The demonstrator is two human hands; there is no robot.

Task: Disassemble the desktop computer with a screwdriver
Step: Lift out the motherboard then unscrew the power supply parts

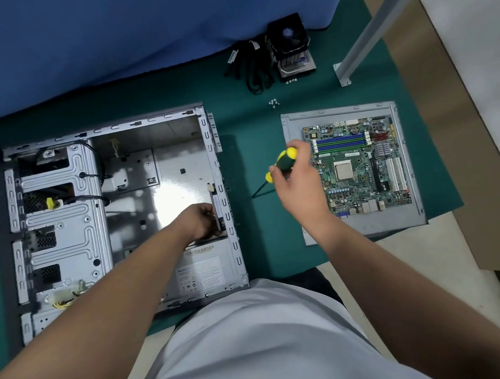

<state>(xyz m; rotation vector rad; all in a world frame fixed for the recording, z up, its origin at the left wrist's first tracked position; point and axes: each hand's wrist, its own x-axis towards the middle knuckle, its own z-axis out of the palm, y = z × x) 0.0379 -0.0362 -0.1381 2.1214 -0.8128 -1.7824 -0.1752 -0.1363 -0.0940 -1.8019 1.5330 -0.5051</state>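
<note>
Two hands divide the work. The left hand (200,221) reaches inside the open grey steel computer case (125,210), fingers curled on a part by its rear wall, probably steadying it. The right hand (295,177) grips the green-and-yellow-handled screwdriver (282,165) above the green mat (259,245), poised between case and removed green motherboard (358,168).

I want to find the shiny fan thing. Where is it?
In the head view, the cooler fan sits at the top middle on the green mat, beside the black cables and above the motherboard.
</note>
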